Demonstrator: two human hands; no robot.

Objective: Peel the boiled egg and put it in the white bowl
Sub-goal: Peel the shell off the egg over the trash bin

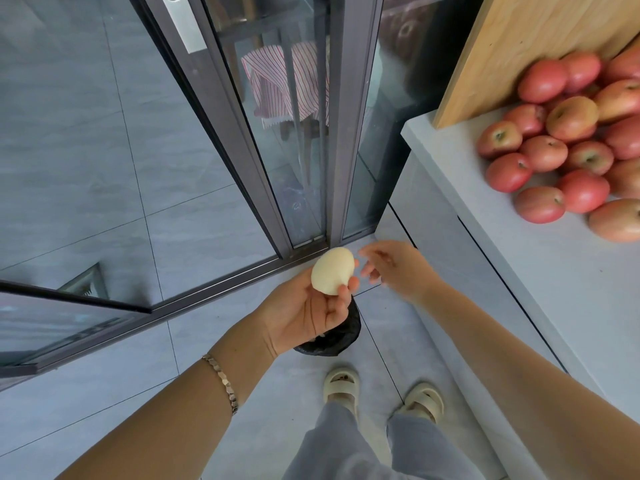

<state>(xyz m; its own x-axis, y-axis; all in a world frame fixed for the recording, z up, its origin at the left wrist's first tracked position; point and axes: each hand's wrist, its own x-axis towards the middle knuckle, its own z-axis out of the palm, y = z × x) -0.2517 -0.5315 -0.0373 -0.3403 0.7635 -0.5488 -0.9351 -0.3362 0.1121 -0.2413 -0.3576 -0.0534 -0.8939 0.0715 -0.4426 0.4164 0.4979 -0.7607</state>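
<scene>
- Both of my bare forearms are reaching forward and down; a thin chain bracelet of faceted metal links (221,382) is circling the left wrist.
- My left hand (304,308) is cupping palm-up and holding the smooth, pale, matte peeled boiled egg (331,270) between thumb and fingertips.
- My right hand (394,268) is hanging loosely open just beside the egg, fingers spread, gripping nothing; I cannot tell whether its fingertips are touching the egg.
- Below my left hand, a bin lined with a crinkled black plastic bag (337,336) is standing on the grey tiled floor (104,168).
- Round red apples (571,140) are lying heaped on the pale grey counter (540,258) to my right, against a light wooden board (519,46).
- I am reading no writing anywhere.
</scene>
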